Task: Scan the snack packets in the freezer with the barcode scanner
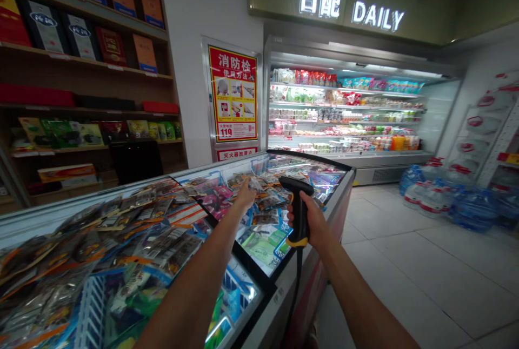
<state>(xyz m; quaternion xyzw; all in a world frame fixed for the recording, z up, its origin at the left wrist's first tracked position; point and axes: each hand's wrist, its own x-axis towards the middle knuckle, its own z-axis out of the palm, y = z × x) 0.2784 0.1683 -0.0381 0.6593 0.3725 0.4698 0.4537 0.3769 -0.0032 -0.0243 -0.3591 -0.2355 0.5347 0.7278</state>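
Observation:
In my right hand (310, 216) is a black and yellow barcode scanner (299, 208), held upright by its grip, its head pointing left. A black cable (299, 273) drops from the grip. My left hand (245, 196) reaches farther forward, over a heap of shiny snack packets (270, 198) on the glass-topped chest freezer (344, 181). Its fingers are drawn together at the packets; what they hold, if anything, is hidden. More dark and orange snack packets (121, 225) cover the freezer top on the left. Green packages (263, 243) show through the glass below my hands.
A blue basket (91, 306) sits inside the freezer at the near left. Shelves with boxes (79, 35) rise on the left. A lit refrigerated display (344, 106) stands at the back. Large water bottles (472, 203) stand on the tiled floor (405, 262) at right.

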